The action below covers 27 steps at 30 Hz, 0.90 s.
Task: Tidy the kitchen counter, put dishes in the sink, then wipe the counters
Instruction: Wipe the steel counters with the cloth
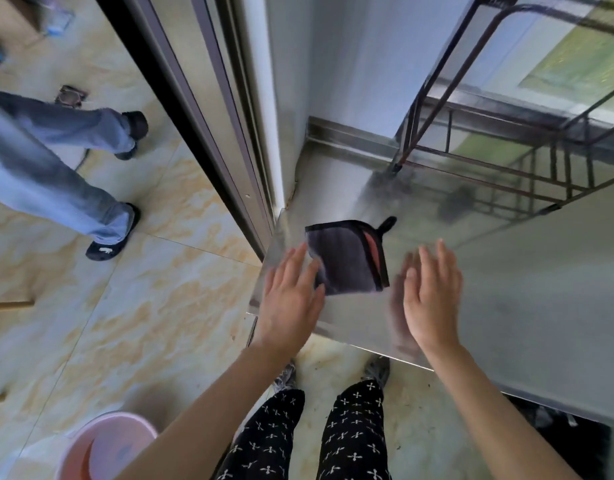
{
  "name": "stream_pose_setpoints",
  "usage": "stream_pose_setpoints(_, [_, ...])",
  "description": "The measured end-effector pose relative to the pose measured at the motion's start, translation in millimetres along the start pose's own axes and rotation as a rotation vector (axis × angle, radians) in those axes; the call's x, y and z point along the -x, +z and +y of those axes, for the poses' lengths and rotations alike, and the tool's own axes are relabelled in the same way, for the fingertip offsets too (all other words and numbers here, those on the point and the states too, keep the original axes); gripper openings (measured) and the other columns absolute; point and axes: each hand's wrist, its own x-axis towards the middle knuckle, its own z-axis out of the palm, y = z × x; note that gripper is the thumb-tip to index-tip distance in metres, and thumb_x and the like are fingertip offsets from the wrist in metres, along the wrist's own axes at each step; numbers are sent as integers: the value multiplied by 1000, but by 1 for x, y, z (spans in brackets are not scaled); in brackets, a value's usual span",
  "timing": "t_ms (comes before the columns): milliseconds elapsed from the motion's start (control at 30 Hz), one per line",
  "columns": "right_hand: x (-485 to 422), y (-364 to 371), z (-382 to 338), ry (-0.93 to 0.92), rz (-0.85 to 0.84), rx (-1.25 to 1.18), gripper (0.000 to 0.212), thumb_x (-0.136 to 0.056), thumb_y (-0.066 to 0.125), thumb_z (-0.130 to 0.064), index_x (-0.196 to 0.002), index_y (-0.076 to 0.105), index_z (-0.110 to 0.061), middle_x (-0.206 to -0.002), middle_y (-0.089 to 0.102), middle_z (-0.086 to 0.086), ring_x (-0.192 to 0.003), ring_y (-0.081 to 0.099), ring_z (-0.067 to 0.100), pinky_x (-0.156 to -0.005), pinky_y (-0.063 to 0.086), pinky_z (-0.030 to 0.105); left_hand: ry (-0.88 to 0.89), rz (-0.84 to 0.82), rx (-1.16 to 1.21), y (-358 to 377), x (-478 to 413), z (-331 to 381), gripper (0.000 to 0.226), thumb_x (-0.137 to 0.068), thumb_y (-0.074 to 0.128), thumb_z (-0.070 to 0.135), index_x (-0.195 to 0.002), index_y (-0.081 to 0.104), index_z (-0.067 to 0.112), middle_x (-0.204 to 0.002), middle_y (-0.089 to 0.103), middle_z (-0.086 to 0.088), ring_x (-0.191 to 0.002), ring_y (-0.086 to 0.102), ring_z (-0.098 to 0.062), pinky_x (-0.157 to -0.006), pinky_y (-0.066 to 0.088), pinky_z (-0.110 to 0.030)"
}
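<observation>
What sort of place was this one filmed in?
Probably a kitchen: a stainless steel counter with a folded dark cloth on it, a metal wire rack at its back, and a tiled floor.

Cloth (345,258) on counter (506,306) corner, between both hands; rack (506,174) behind.

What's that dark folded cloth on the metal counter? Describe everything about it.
The dark grey folded cloth is edged in black, with a pinkish-red layer showing along its right side and a black hanging loop at one corner. It lies flat near a corner of the steel counter. Fingertips of the open left hand overlap its left edge; contact is unclear.
</observation>
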Motion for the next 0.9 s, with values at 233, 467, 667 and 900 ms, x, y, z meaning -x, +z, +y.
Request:
stream_pose_setpoints(233, [-41, 1, 46, -63, -125, 215, 62, -92, 18, -45, -142, 37, -14, -152, 29, 11, -138, 27, 34, -109, 23, 51, -19, -99, -318, 67, -58, 47, 63, -89, 25, 50, -141, 36, 17, -148, 34, -11, -136, 32, -31, -106, 26, -55])
stream_pose_setpoints(467, [-42, 7, 53, -113, -67, 212, 53, -92, 31, -38, -137, 45, -14, -145, 42, 10, -133, 38, 35, -101, 35, 53, -273, 1, -276, 64, -138, 52, 60, -95, 20, 50, -148, 10, 23, -157, 3, -6, -143, 2, -27, -112, 4, -54])
stream_pose_setpoints(667, [-41, 7, 58, -149, -95, 233, 54, -95, 27, -38, -142, 37, -16, -151, 31, 7, -139, 29, 31, -106, 31, 50, 156, -78, -399, 79, -77, 60, 61, -90, 25, 56, -143, 30, 27, -151, 29, -4, -138, 28, -28, -106, 31, -54])
stream_pose_setpoints(900, [-40, 7, 58, -154, -94, 224, 55, -96, 22, -40, -145, 31, -18, -153, 26, 5, -141, 23, 30, -109, 17, 45, -349, 58, -272, 65, -145, 52, 59, -93, 23, 56, -147, 11, 34, -157, 5, 2, -144, 0, -23, -113, 4, -51])
